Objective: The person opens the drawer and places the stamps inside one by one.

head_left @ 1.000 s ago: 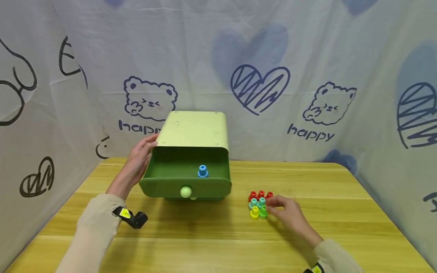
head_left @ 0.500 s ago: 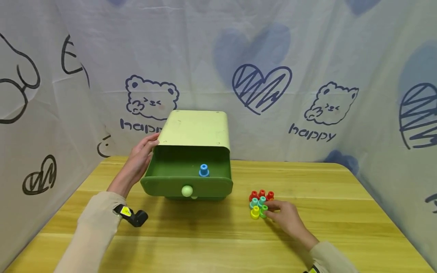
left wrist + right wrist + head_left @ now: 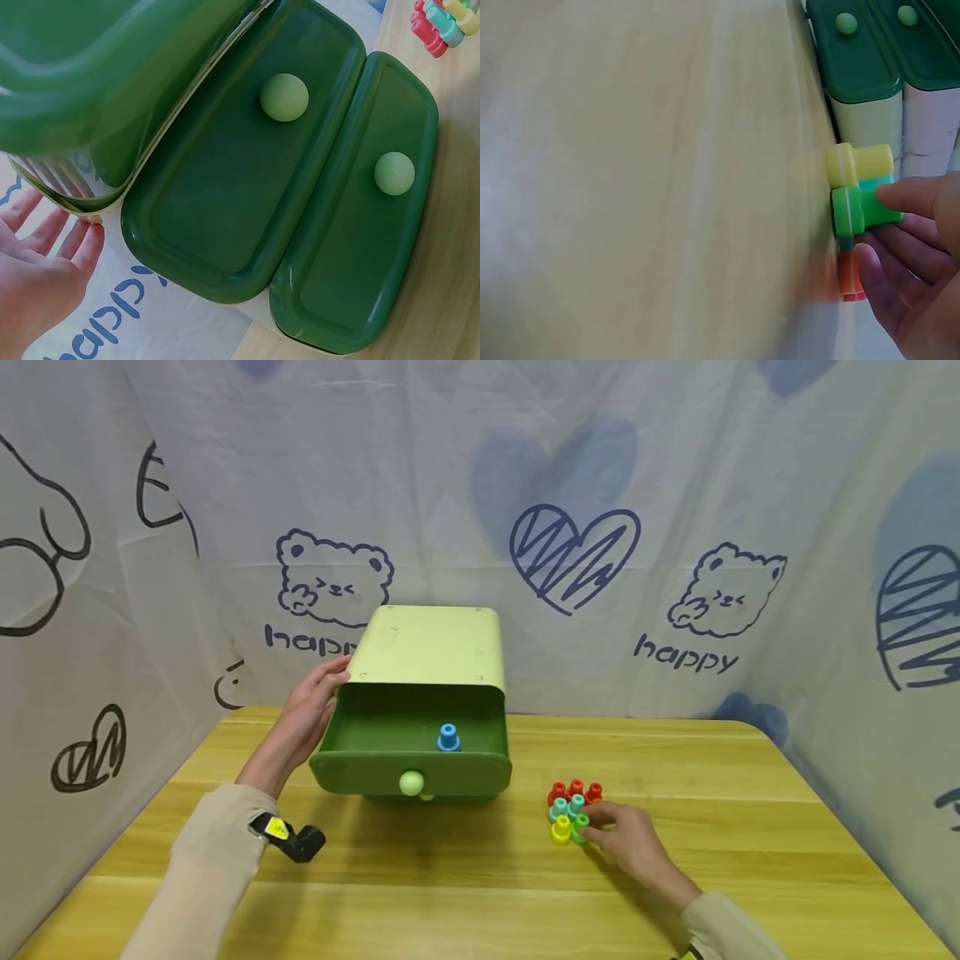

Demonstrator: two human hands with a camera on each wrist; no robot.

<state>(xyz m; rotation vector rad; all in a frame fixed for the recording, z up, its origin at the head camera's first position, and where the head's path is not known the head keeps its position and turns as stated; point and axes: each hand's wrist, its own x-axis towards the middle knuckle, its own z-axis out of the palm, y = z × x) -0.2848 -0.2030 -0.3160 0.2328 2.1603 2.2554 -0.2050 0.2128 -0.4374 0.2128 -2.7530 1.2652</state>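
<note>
A pale yellow-green drawer cabinet [image 3: 431,647] stands upright, its top green drawer [image 3: 337,774] pulled out. Inside that drawer a blue peg [image 3: 447,737] stands on end. My left hand [image 3: 306,714] rests against the cabinet's left side, fingertips [image 3: 88,238] touching its edge. My right hand [image 3: 633,843] pinches a green peg [image 3: 847,210] at the near right of a small cluster. Beside it stand a yellow peg [image 3: 561,830], two teal pegs [image 3: 558,810], several red pegs [image 3: 557,793] and an orange bit mostly hidden behind the fingers.
Two closed lower drawers [image 3: 232,187] with round knobs sit beneath the pulled-out one. The wooden table [image 3: 465,910] carries everything. A printed cloth [image 3: 570,460] hangs behind and along both sides.
My right hand has shifted slightly left and down, from beside the peg cluster onto the green peg. The left hand, cabinet and blue peg stay put; the head view has moved a little.
</note>
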